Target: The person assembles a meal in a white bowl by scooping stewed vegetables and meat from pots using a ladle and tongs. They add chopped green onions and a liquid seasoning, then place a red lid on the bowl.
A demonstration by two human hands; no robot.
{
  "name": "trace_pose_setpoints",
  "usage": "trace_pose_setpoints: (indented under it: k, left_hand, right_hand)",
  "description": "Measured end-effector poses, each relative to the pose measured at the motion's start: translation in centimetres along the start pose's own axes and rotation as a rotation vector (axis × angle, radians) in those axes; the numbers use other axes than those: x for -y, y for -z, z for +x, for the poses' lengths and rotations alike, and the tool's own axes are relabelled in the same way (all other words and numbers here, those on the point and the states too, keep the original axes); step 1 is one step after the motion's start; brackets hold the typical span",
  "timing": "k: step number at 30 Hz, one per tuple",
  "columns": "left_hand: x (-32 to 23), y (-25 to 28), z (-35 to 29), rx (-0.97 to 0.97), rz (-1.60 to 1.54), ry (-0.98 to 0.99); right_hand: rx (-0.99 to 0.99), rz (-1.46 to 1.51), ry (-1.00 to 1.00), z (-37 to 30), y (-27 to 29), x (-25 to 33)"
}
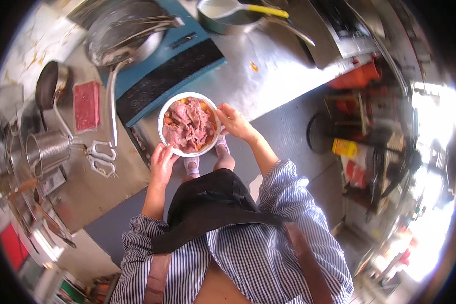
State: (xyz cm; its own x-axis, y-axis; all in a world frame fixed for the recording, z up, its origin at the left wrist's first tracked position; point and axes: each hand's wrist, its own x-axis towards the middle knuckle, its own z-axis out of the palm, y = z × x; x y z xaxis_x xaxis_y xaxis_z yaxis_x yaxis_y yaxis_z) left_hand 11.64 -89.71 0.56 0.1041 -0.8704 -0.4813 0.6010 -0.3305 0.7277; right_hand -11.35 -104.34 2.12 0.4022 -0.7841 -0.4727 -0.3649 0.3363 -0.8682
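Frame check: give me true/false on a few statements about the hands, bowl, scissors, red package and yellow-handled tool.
1. The left hand and right hand both hold the white bowl. True.
2. The bowl holds only clear liquid. False: meat slices lie in it.
3. The white-handled scissors lie to the left of the bowl. True.
4. The red package lies on top of the scissors. False: it lies apart from them, farther up the picture.
5. The yellow-handled tool is in the right hand. False: it rests at the pot near the top of the picture.
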Motion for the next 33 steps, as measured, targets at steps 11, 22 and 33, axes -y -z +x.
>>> trace_pose_setpoints:
  k: [11,22,33]
  left_hand:
    - [1.9,-13.3,-8.6,0.509,0.457,0.172]
    - [29.9,-38.9,-27.4,1.189,0.599,0.767]
    - [61.7,-73.2,-46.4,1.507,0.566,0.888]
  right_hand:
    - [-0.504,0.404,0.059,-27.4,3.7,-7.3]
    - [-1.342,0.572,-0.192,-69.0,9.5,-23.7]
    - [-1.963,0.407,-0.413,-98.9,35.5,-40.9]
